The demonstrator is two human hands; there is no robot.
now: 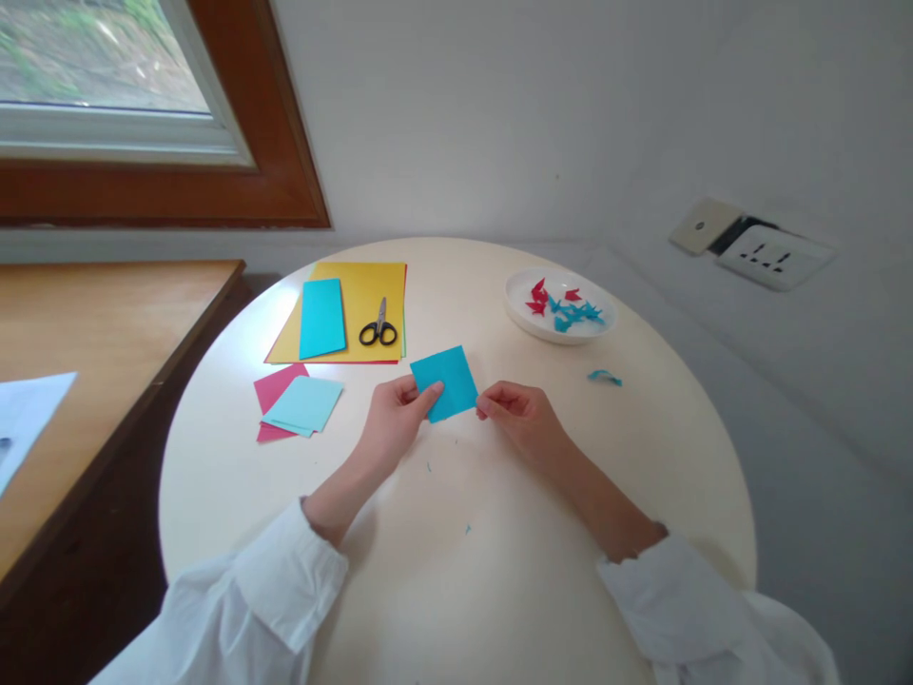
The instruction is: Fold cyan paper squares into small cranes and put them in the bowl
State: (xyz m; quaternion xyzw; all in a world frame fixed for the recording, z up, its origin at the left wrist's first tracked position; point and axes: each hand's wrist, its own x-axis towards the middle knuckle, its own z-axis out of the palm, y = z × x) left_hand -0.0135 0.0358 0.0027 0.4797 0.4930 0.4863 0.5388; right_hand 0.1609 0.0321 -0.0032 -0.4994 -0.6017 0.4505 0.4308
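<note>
A small blue paper square [446, 379] is held just above the round cream table [456, 571]. My left hand [394, 424] pinches its near left corner, thumb on top. My right hand [520, 415] pinches its near right corner with fingers curled. Both sleeves are white.
Black scissors [378, 326] and a blue paper strip [321, 317] lie on yellow sheets [363, 285] at the back left. Pale blue [305, 403] and pink [275, 388] papers sit nearer. A white dish [558, 328] with small folded paper pieces stands back right, beside a blue scrap [604, 378]. A wooden desk [92, 362] is left.
</note>
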